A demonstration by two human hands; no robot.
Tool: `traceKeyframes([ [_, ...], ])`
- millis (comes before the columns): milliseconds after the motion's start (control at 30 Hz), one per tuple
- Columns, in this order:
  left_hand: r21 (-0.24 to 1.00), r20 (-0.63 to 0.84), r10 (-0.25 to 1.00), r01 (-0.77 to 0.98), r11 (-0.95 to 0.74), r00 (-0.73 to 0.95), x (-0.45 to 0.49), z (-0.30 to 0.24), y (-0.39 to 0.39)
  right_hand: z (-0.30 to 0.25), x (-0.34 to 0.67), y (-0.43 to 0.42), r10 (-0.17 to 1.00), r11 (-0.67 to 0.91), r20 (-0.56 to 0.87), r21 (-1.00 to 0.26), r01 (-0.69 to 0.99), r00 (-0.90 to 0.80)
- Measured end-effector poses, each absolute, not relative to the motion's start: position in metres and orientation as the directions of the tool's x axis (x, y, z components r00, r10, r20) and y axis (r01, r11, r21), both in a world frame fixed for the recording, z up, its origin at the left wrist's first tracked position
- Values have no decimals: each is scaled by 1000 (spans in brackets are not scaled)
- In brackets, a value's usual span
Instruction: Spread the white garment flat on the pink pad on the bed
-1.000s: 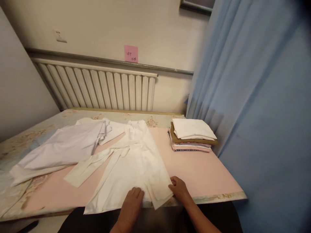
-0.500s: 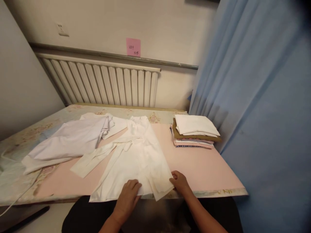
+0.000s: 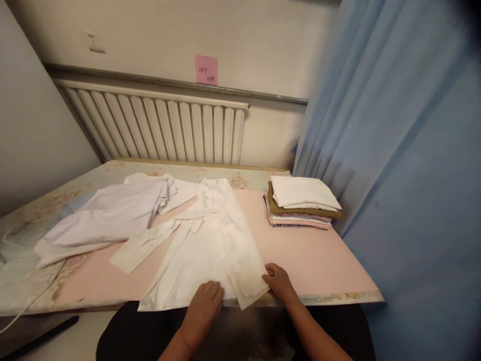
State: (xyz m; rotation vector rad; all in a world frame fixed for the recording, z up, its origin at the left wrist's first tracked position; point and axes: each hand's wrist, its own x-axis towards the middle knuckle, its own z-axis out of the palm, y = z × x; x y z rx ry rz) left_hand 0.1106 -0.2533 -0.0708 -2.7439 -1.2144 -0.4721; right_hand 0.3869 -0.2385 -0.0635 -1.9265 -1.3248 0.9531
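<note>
A white shirt (image 3: 210,245) lies flat on the pink mat (image 3: 308,260), collar toward the radiator and hem at the near edge, one sleeve stretched out to the left. My left hand (image 3: 205,306) rests palm down on the hem near its middle. My right hand (image 3: 278,281) pinches the hem's right corner between thumb and fingers. A second white garment (image 3: 105,218) lies crumpled to the left, partly under the shirt's shoulder.
A stack of folded clothes (image 3: 300,203), white on top, stands at the mat's far right. A blue curtain (image 3: 394,150) hangs on the right. A white radiator (image 3: 158,130) runs along the back wall under a pink note (image 3: 206,69). The floral table cover (image 3: 26,260) extends left.
The view has shifted slightly, so the table sits a little higher in frame. My left hand slid a little along the hem; my right hand stays at the right corner.
</note>
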Motion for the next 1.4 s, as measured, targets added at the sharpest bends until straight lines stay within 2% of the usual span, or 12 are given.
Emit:
traceKeyframes([
  [100, -41, 351, 686, 742, -669, 638, 113, -76, -253, -63, 387, -238, 948, -307, -205, -794, 525, 244],
  [167, -45, 342, 699, 754, -655, 628, 115, -77, -253, -62, 387, -238, 950, -301, -195, -790, 535, 246],
  [467, 130, 191, 786, 779, -614, 588, 117, -66, -251, -64, 387, -237, 957, -274, -156, -762, 586, 245],
  [767, 156, 82, 805, 790, -593, 588, 117, -60, -250, -61, 384, -245, 962, -251, -121, -742, 621, 244],
  [933, 223, 8, 795, 774, -593, 607, 115, -61, -257, -66, 382, -260, 966, -241, -129, -754, 611, 222],
  [1033, 305, -37, 800, 769, -562, 599, 113, -54, -258, -64, 383, -267, 969, -241, -137, -715, 656, 207],
  [1100, 409, 2, 818, 746, -526, 575, 112, -46, -254, -56, 385, -267, 969, -231, -91, -653, 721, 228],
  [1233, 597, 169, 867, 652, -469, 469, 108, -34, -224, -31, 382, -246, 972, -175, 45, -522, 835, 232],
  [1400, 645, 266, 902, 632, -429, 341, 104, -42, -162, -11, 354, -183, 993, -15, 97, -502, 865, 74],
])
